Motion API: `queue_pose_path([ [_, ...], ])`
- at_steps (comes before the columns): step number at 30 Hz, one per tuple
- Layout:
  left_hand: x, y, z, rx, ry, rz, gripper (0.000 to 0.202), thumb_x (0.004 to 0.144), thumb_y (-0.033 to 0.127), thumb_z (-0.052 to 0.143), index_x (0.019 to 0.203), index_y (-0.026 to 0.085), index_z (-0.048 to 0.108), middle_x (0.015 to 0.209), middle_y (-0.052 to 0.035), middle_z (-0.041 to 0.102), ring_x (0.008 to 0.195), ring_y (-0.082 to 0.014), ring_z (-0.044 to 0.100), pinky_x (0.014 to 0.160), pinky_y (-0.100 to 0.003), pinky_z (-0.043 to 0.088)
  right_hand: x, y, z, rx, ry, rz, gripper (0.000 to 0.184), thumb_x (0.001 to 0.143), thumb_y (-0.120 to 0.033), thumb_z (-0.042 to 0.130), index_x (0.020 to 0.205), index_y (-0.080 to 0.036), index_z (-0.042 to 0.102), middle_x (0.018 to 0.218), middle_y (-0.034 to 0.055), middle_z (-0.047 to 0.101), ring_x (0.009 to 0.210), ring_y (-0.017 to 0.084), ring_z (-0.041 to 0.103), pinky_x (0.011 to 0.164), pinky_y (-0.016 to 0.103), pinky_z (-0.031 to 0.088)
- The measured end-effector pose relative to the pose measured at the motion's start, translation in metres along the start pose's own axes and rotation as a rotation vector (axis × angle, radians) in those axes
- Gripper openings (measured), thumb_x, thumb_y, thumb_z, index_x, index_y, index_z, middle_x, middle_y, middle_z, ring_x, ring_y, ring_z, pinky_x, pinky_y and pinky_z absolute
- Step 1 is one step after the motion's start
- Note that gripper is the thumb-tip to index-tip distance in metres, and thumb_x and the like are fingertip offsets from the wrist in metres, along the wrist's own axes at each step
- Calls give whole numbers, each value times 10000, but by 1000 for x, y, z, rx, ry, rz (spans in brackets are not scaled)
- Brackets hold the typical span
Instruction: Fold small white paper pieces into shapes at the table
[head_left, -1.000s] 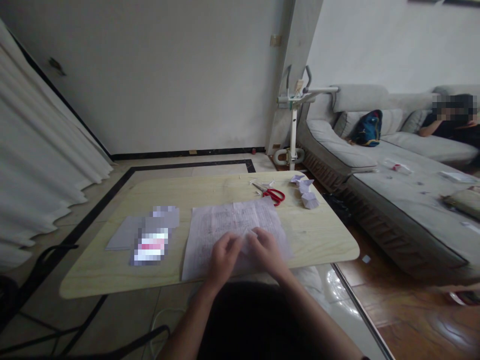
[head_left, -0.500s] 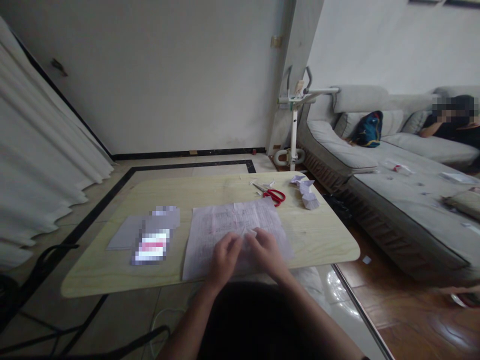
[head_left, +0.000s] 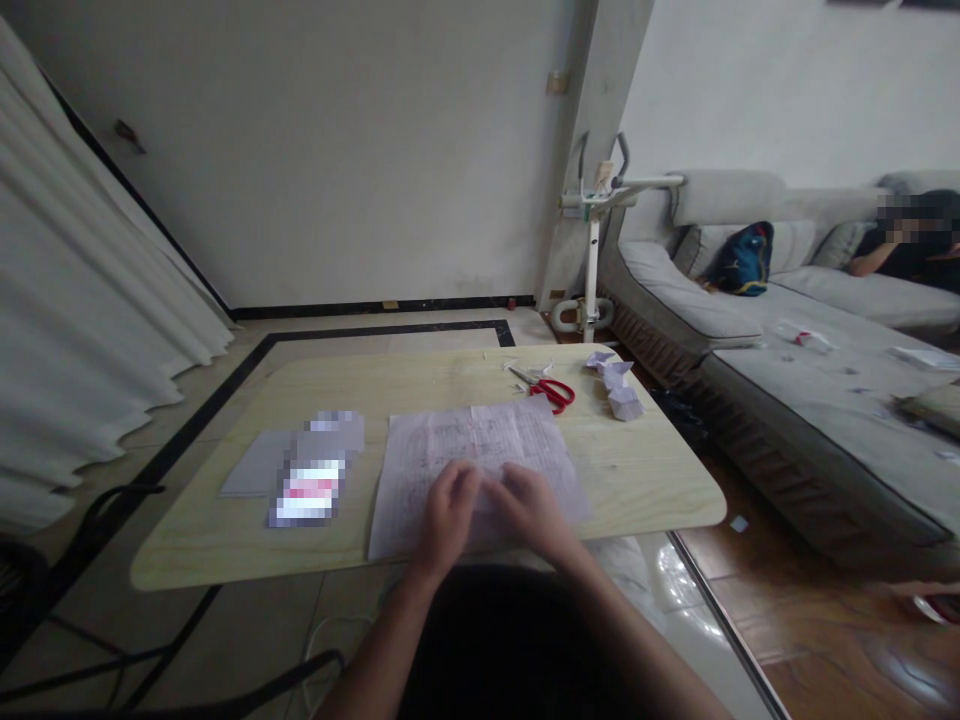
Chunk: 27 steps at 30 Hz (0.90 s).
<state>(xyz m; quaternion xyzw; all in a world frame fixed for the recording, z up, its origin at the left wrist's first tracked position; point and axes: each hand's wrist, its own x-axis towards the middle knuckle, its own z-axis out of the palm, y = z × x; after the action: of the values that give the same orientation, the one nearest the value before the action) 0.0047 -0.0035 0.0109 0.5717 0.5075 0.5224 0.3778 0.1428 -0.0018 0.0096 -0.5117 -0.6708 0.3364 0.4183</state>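
Pale wooden table (head_left: 645, 470) beneath left hand (head_left: 448, 512) and right hand (head_left: 531, 512), white curtain (head_left: 82, 330) far left of them, grey sofa (head_left: 810, 420) to their right, white wall (head_left: 337, 150) beyond, black-bordered tiled floor (head_left: 442, 339).

white sheet of paper (head_left: 480, 445), creased and faintly written on, lies flat on the table (head_left: 645, 480), toward its 6 o'clock edge.

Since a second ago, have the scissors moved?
No. The scissors lie in the same spot beside the folded papers on the table.
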Motion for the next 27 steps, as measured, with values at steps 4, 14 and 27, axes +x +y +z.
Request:
queue_pose_path([
  [4,1,0,-1,6,55,-20,135,849,308,521,799,202,588,767,7,630,792,-173,601,745,-245,474,0,-2,-1,-12,-59,-37,348,875,-358,519,593,-195,400,565,-38,424,546,111,378,505,242,264],
  [14,-1,2,-1,-20,44,-8,149,845,297,516,739,200,554,694,27,578,722,-157,565,690,-230,460,-3,-4,-3,-24,-93,-69,306,910,-306,447,639,-203,350,603,-39,402,576,117,379,532,243,279],
  [27,-1,-1,3,-92,104,-72,179,797,326,617,761,197,499,665,52,500,614,-115,502,599,-207,431,1,1,-1,120,112,5,226,865,-316,506,680,-187,490,610,-29,472,590,127,439,541,237,351],
])
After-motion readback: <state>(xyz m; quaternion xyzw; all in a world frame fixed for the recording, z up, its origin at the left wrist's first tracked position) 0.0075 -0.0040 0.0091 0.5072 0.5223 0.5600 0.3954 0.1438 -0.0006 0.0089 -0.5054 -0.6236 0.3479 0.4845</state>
